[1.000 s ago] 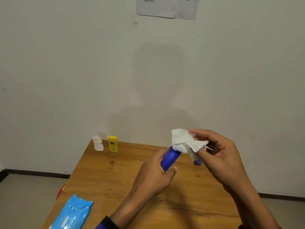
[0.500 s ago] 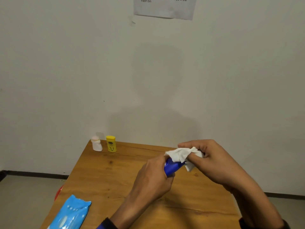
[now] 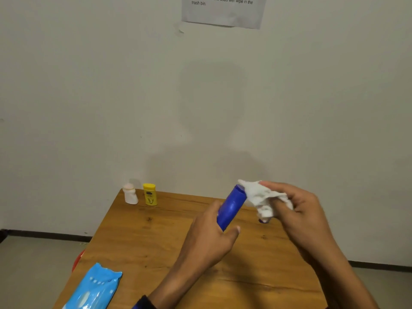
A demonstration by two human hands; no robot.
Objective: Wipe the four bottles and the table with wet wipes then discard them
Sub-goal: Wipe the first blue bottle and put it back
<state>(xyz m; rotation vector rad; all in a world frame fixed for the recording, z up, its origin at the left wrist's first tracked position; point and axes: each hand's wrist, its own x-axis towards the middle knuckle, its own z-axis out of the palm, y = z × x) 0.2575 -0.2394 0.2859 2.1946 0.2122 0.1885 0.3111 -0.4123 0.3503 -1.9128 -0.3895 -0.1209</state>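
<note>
Left hand (image 3: 208,239) grip clamped on blue bottle (image 3: 231,207), raised above counter (image 3: 142,237); right hand (image 3: 298,210), pinching wipe (image 3: 260,196), has slid off the cap end since half a second ago — this bottle's wipe judged nearly complete

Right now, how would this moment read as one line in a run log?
step: wiping bottle | left hand: grips blue plastic bottle | right hand: holds crumpled white wet wipe at bottle top | white bottle, yellow bottle: standing on wooden table
</note>
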